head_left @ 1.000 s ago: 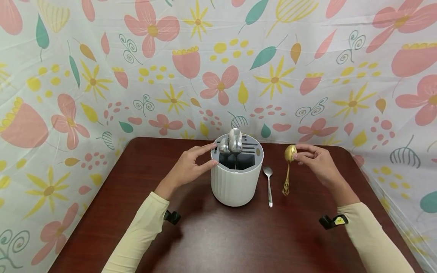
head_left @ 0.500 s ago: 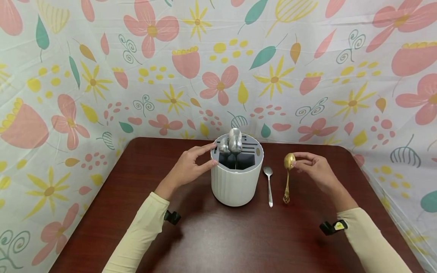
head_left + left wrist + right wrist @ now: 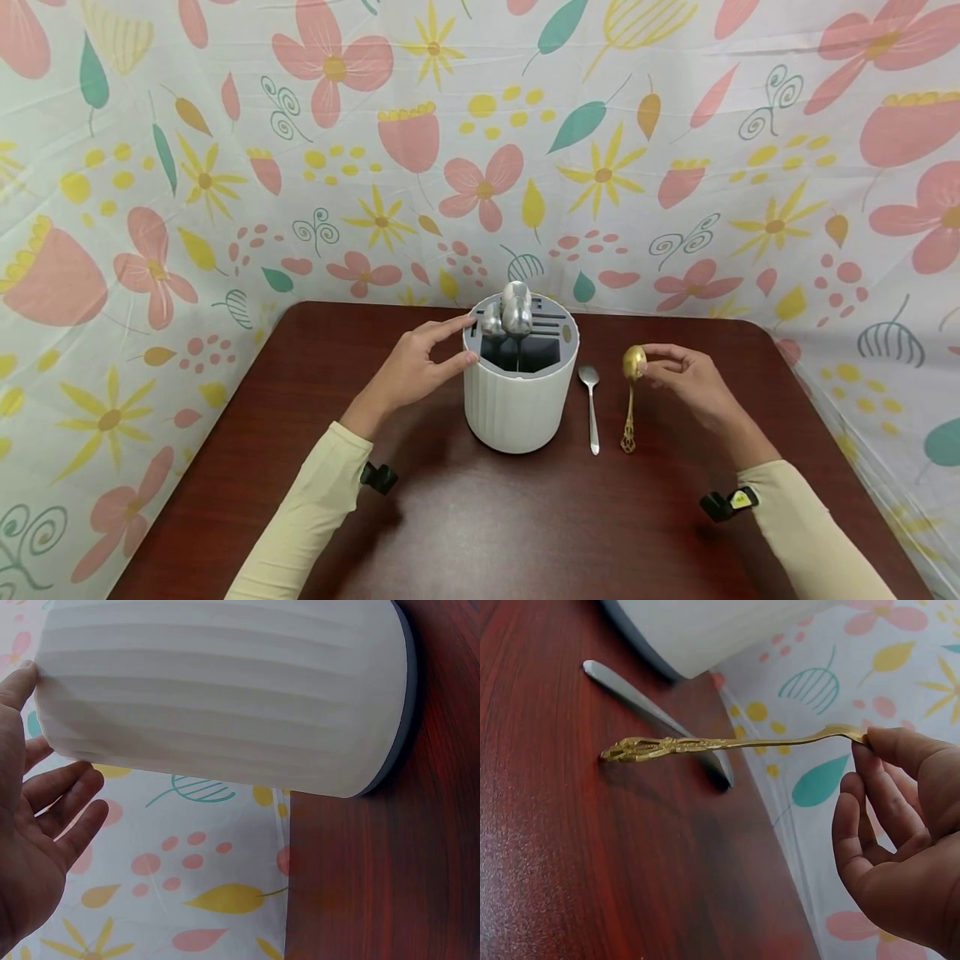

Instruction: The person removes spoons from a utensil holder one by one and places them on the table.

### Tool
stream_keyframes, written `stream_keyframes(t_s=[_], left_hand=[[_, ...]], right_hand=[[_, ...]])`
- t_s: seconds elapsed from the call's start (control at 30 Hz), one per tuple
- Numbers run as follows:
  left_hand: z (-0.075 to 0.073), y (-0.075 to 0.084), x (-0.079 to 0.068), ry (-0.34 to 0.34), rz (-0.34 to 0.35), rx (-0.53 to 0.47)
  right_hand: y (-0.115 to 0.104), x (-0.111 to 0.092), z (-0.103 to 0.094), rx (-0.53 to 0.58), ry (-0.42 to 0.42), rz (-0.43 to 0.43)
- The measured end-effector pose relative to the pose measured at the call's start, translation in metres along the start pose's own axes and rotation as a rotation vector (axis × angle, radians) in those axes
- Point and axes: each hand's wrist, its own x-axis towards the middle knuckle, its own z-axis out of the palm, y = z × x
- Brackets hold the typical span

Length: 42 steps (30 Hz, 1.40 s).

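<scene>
A white ribbed cutlery holder with a grey slotted top stands on the table, silver spoons sticking up from it bowl first. My left hand touches its left rim with thumb and fingertips, fingers fairly straight; the left wrist view shows that hand against the ribbed wall. To the right, my right hand pinches a gold spoon by its bowl between thumb and fingers. Its ornate handle points down, the tip at or just above the tabletop. A silver spoon lies between holder and gold spoon.
The dark reddish-brown table ends at the back against a flower-printed cloth, which also hangs at both sides. Each wrist carries a small black camera, such as the right one.
My right hand has moved down and slightly toward me with the gold spoon, its handle tip now lower beside the silver spoon. The left hand and the holder have stayed still.
</scene>
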Motion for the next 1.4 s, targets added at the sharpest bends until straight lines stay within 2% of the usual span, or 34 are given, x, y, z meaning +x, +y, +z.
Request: stream_keyframes(t_s=[0.3,0.53,0.93,1.13,1.4], left_hand=[[-0.001,0.001,0.001,0.005,0.003,-0.007],[0.000,0.000,0.001,0.005,0.005,-0.005],[0.001,-0.001,0.000,0.008,0.004,-0.002],[0.001,-0.001,0.000,0.013,0.006,0.003],[0.002,-0.002,0.000,0.013,0.005,0.001]], right_hand=[[0.009,0.004,0.001,0.040,-0.005,-0.024],[0.019,0.008,0.001,0.155,-0.045,-0.060],[0.029,0.016,0.004,0.230,-0.096,-0.026],[0.034,0.019,0.006,0.203,-0.118,-0.022],[0.040,0.022,0.009,0.184,-0.105,0.017]])
